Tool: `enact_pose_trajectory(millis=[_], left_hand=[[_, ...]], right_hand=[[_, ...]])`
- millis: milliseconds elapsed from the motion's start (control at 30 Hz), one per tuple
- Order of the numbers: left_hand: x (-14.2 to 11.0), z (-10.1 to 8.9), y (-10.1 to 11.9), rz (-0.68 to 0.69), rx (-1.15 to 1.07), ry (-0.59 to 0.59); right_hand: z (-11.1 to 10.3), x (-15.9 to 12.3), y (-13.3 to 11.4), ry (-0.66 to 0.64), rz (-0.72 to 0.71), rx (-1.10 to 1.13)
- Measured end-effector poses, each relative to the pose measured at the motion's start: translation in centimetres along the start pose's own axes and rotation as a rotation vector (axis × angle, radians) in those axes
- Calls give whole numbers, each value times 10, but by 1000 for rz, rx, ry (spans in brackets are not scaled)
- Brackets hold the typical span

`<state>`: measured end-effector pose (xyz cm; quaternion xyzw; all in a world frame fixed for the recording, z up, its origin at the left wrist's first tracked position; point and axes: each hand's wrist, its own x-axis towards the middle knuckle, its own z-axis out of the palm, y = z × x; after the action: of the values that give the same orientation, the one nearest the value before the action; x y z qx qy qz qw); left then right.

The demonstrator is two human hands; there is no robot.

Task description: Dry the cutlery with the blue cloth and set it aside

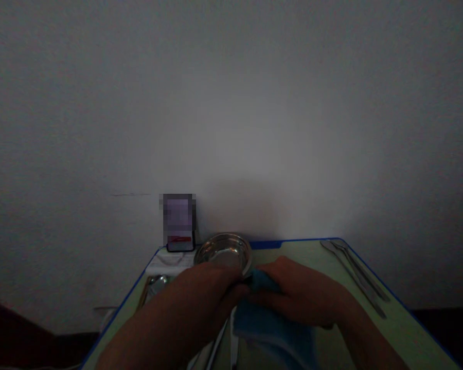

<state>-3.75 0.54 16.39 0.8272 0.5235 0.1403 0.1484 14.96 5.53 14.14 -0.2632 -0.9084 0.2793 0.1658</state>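
The picture is dark. My left hand (pixel 212 290) and my right hand (pixel 297 293) meet at the middle of a green table with a blue edge (pixel 370 252). Both are closed on a blue cloth (pixel 270 329) that hangs down between them toward me. A thin utensil handle (pixel 218 344) pokes out below my left hand; which hand grips it I cannot tell. Just behind my hands sits a round steel bowl (pixel 224 252).
Long metal utensils (pixel 355 272) lie at the table's right side. More shiny cutlery (pixel 158 285) rests at the left. A phone (pixel 179 223) stands upright against the white wall at the back left, on a white pad (pixel 170 262).
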Motion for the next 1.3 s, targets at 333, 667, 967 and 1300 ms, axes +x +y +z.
enact_pose_trajectory(millis=[333, 667, 967, 1300], left_hand=[[-32, -35, -46, -56, -25, 50], [-21, -26, -33, -128, 33, -68], [-8, -19, -23, -96, -10, -88], [-7, -7, -26, -65, -77, 48]], right_hand=[[-11, -20, -3, 113, 80, 54], [-13, -13, -12, -1, 112, -34], [-9, -14, -11, 77, 34, -5], [-5, -17, 2, 134, 87, 48]])
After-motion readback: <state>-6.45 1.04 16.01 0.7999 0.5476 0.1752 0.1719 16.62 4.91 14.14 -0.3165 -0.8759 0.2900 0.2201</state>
